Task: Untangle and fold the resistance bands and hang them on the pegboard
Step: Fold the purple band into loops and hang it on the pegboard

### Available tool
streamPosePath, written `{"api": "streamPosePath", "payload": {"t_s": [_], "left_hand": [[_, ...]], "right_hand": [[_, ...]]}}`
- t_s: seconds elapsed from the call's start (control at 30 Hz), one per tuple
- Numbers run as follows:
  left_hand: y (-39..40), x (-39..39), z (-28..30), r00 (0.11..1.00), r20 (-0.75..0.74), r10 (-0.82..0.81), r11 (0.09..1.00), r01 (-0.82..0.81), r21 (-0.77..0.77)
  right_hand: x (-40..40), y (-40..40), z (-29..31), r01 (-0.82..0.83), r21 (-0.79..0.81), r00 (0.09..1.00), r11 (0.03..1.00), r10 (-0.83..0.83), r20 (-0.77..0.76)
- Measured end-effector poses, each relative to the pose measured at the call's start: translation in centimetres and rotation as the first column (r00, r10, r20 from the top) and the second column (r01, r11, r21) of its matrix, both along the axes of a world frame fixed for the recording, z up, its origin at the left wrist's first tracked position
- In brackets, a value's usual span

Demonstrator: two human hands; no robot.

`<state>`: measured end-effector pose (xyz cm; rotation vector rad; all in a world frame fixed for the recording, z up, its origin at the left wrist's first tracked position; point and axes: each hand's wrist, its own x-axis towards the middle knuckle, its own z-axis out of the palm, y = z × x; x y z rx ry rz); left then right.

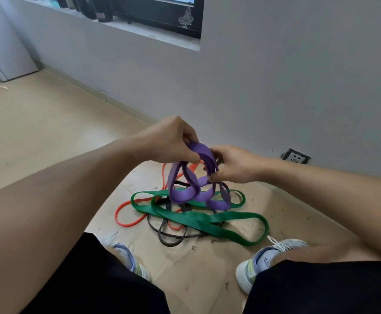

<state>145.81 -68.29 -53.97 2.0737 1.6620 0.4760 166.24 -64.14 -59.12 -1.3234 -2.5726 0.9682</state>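
Observation:
A purple resistance band hangs in several loops above the floor, held by both hands. My left hand pinches its top from the left. My right hand grips a bunch of its folds from the right. Below, on the floor, lie a wide green band, a thin orange band and a thin black band, all crossing one another in a tangle. No pegboard is in view.
The bands lie on flattened cardboard between my two shoes. A grey wall with a socket stands close behind. A window sill is higher up, a white cabinet at far left.

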Motion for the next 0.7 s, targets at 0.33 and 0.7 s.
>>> {"api": "streamPosePath", "payload": {"t_s": [0.33,0.7], "left_hand": [[0.4,-1.4,-2.3,0.991,0.132,0.002,0.961,0.034,-0.274],[0.1,-0.5,-0.3,0.956,0.290,0.047,0.999,-0.036,-0.041]], "right_hand": [[0.6,0.6,1.6,0.090,-0.094,0.960,0.991,-0.111,-0.257],[1.5,0.3,0.2,0.026,-0.162,0.983,0.986,-0.054,-0.173]]}}
